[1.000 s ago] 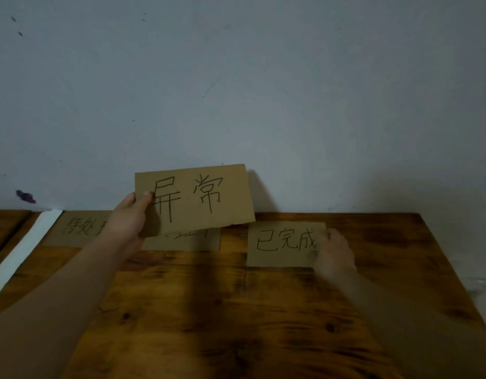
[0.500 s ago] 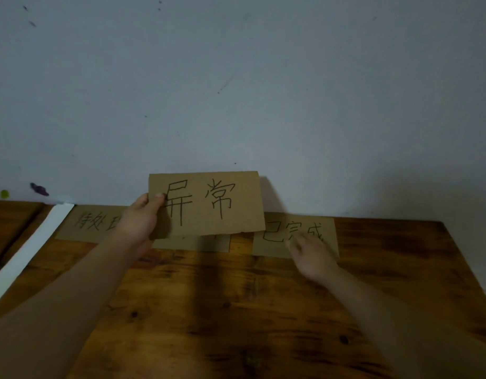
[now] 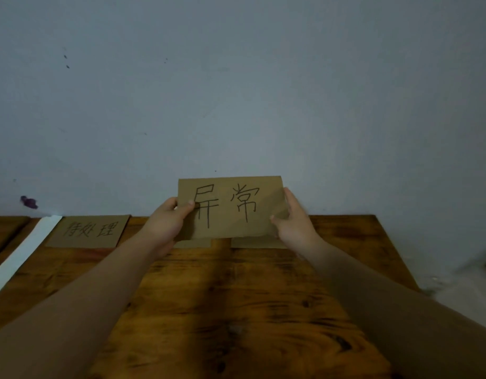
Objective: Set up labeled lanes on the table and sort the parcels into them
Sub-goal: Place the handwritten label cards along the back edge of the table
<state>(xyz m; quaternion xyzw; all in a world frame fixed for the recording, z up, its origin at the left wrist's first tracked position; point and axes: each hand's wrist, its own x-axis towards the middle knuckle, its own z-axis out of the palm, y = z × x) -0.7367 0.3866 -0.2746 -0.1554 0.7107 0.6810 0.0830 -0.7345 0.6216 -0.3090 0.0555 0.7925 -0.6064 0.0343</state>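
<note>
A brown cardboard label with two handwritten characters [image 3: 236, 198] is held upright above the far edge of the wooden table [image 3: 236, 310]. My left hand [image 3: 168, 222] pinches its left edge, thumb on the front. My right hand [image 3: 293, 222] grips its right edge. A first cardboard label [image 3: 91, 231] lies flat at the far left of the table. Two more flat labels lie behind the raised one; only the lower strip of the second label [image 3: 192, 243] and of the third label [image 3: 258, 243] shows. No parcel is in view.
A white strip [image 3: 20, 258] runs diagonally along the table's left side. The grey wall [image 3: 236, 91] stands right behind the table's far edge. The table's right edge [image 3: 395, 255] drops off to a pale floor.
My right hand left the flat label on the table and took hold of the raised label's right edge. The raised label moved to the right, covering the two flat labels.
</note>
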